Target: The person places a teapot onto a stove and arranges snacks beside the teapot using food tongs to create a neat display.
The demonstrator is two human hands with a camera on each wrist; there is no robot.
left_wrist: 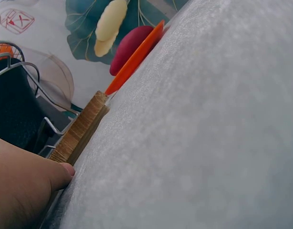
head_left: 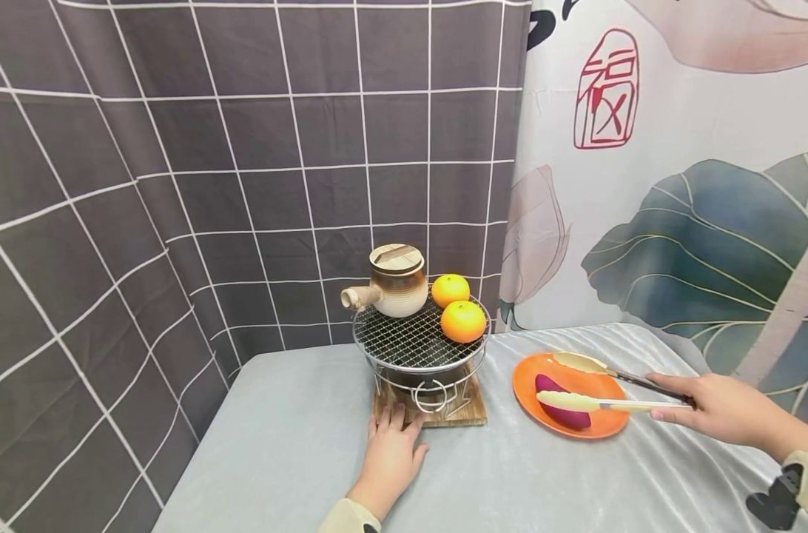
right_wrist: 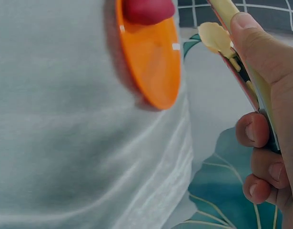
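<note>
My right hand grips a pair of tongs with cream-coloured tips, its fingers curled round the handles in the right wrist view. The parted tips hover over an orange plate. On that plate lies a purple sweet potato, partly behind one tong tip in the head view. With fingers stretched out, my left hand rests at the front edge of a wooden board. Its thumb is close to the board's side in the left wrist view.
On the board stands a small stove with a round wire grill. The grill carries a lidded clay pot, its side handle pointing left, and two oranges, one in front, one behind. A pale cloth covers the table; curtains hang behind.
</note>
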